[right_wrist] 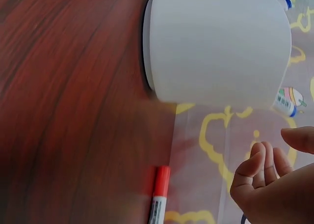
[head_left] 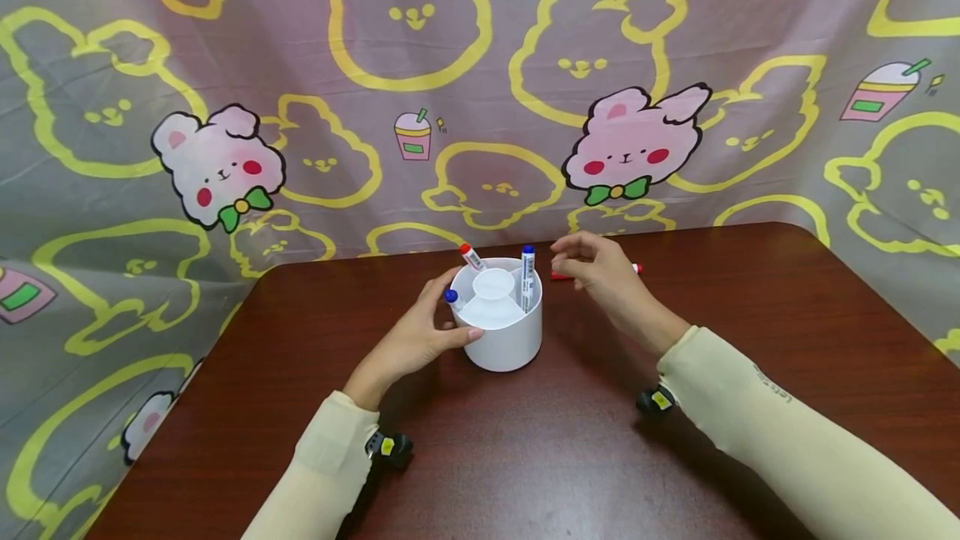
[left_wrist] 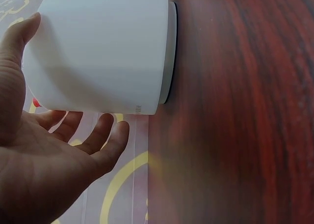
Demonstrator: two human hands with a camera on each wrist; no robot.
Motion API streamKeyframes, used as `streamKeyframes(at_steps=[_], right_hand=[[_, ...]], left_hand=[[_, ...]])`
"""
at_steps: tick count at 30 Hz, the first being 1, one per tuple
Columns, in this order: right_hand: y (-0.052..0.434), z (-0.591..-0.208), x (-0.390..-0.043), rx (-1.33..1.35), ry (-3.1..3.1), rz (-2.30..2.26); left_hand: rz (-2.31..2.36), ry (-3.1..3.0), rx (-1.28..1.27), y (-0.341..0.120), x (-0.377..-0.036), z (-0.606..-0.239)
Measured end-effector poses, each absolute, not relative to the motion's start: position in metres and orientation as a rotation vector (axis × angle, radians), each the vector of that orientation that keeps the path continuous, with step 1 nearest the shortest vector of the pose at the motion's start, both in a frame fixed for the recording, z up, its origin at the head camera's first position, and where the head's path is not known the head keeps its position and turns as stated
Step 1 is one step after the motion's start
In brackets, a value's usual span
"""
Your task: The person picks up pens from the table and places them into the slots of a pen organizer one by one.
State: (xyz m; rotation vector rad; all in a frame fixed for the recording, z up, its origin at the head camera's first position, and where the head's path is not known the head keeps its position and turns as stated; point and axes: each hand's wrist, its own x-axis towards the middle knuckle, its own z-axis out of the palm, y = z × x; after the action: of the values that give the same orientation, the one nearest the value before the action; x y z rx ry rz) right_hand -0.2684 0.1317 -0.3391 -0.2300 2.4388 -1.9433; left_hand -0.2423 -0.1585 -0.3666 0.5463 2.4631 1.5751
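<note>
A white round pen holder [head_left: 504,347] with compartments stands upright on the table. My left hand [head_left: 416,338] holds its left side, thumb at the front rim and fingers round the far side. Inside the holder are a red-capped marker [head_left: 471,255] at the back, a blue-capped marker [head_left: 527,280] at the right and another blue-capped marker [head_left: 452,297] at the left. My right hand [head_left: 603,277] hovers right of the holder, fingers loosely bent and holding nothing. Below and behind it lies a red-capped marker [right_wrist: 160,189] on the table, partly hidden by the hand in the head view.
The dark red-brown wooden table [head_left: 525,457] runs back to a patterned curtain [head_left: 480,107] hanging behind its far edge. A dark wrist camera [head_left: 390,447] sits on the left sleeve, another wrist camera [head_left: 656,400] on the right.
</note>
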Motion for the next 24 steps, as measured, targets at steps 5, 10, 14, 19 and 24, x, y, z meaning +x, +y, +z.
streamKeyframes(at_steps=[5, 10, 14, 19, 24], right_hand=[[0.147, -0.339, -0.272, -0.186, 2.475, -1.876], [0.166, -0.342, -0.278, -0.107, 2.483, -1.844], [0.178, -0.344, -0.283, -0.057, 2.476, -1.839], [0.191, -0.348, -0.287, -0.012, 2.489, -1.815], [0.201, -0.354, -0.291, 0.007, 2.515, -1.768]], left_hand=[[1.577, 2.471, 0.546, -0.158, -0.242, -0.367], [1.582, 2.469, 0.541, -0.158, -0.242, -0.367], [1.588, 2.463, 0.536, -0.158, -0.241, -0.366], [1.594, 2.451, 0.531, -0.158, -0.242, -0.366], [1.598, 2.432, 0.536, -0.159, -0.242, -0.367]])
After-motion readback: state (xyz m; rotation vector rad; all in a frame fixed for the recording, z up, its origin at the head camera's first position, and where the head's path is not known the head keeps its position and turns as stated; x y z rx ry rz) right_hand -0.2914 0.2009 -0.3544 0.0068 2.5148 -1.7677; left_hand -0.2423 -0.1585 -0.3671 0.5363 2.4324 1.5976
